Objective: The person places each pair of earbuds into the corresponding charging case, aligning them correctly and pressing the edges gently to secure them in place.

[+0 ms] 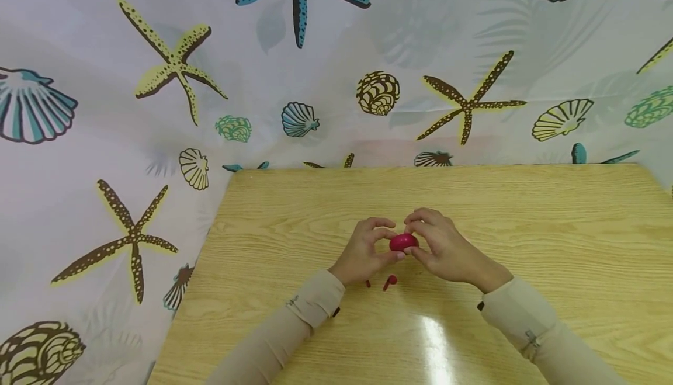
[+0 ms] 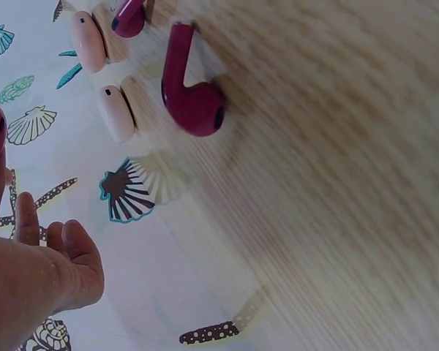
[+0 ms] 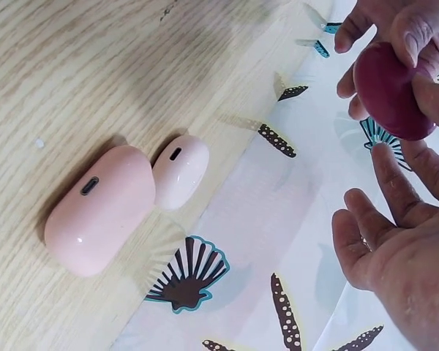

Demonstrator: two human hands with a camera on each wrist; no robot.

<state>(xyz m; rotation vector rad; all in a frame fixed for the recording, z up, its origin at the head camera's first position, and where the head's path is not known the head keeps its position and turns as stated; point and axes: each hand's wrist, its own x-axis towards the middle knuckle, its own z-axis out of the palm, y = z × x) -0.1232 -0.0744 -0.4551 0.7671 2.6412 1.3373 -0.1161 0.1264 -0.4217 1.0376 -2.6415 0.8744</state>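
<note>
A magenta earbud case (image 1: 403, 242) is held between both hands above the table. My left hand (image 1: 366, 250) pinches it from the left, its thumb in front and its fingers behind. On the other side my right hand (image 1: 441, 246) grips it with thumb and fingertips. The case looks closed and rounded in the right wrist view, where the right hand (image 3: 417, 248) is at the lower right. Below the hands lie two magenta earbuds, one in plain sight (image 1: 391, 281) and one partly hidden by the left wrist (image 1: 368, 284).
In the right wrist view, a pink earbud case (image 3: 102, 208) with a port stands on the wood table, beside a smaller, paler case (image 3: 181, 172). I cannot make these out in the head view. A shell-patterned cloth (image 1: 326, 81) hangs behind the table (image 1: 273, 210).
</note>
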